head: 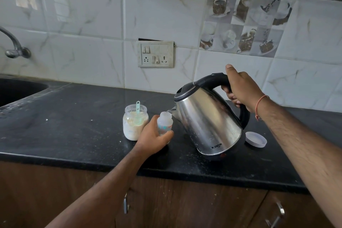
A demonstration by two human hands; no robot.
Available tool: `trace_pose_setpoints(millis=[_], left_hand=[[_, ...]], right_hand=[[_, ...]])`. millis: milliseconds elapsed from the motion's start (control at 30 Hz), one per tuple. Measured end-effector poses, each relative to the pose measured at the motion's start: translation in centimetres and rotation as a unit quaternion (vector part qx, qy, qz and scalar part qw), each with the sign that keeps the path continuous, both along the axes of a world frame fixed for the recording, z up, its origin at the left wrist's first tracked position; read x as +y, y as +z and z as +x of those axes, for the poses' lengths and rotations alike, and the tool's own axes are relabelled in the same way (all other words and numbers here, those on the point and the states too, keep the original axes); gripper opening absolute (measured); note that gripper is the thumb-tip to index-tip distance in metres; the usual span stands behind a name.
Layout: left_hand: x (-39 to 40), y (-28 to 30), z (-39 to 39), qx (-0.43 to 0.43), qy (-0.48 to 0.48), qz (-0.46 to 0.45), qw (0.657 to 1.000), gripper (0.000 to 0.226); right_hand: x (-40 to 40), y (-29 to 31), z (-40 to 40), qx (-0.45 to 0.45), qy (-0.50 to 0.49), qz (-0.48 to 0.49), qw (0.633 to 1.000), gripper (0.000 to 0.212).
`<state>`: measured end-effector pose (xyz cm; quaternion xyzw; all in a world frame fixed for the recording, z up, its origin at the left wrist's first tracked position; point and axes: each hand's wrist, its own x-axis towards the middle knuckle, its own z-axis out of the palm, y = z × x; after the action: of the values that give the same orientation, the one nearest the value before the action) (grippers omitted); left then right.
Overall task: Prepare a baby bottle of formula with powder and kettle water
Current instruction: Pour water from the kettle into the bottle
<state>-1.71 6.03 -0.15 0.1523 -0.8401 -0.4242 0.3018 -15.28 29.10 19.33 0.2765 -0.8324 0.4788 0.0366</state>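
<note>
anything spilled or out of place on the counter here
Pale specks, likely spilled powder, dot the black stone counter left of the open clear powder jar. The round white lid lies loose behind the tilted steel kettle. The switch plate sits crooked, with a dark gap above it.

A black stone countertop (74,116) runs along a wall of white marbled tiles (83,24), with a dark sink (16,89) sunk in at the far left and a chrome tap (14,46) curving out of the wall above it. A switch and socket plate (155,54) sits mid-wall (its frame looks grubby). To the right are decorative tiles (246,24) picturing cups, and below the counter, wooden cabinet doors (185,205) with metal handles (125,203).
</note>
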Motion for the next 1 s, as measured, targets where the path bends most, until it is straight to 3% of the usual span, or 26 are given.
trace_pose_setpoints(millis=[1000], left_hand=[[-0.26, -0.34, -0.22, -0.005, 0.004, -0.006, 1.000, 0.040]], right_hand=[[0.09, -0.10, 0.05, 0.006, 0.004, -0.005, 1.000, 0.069]])
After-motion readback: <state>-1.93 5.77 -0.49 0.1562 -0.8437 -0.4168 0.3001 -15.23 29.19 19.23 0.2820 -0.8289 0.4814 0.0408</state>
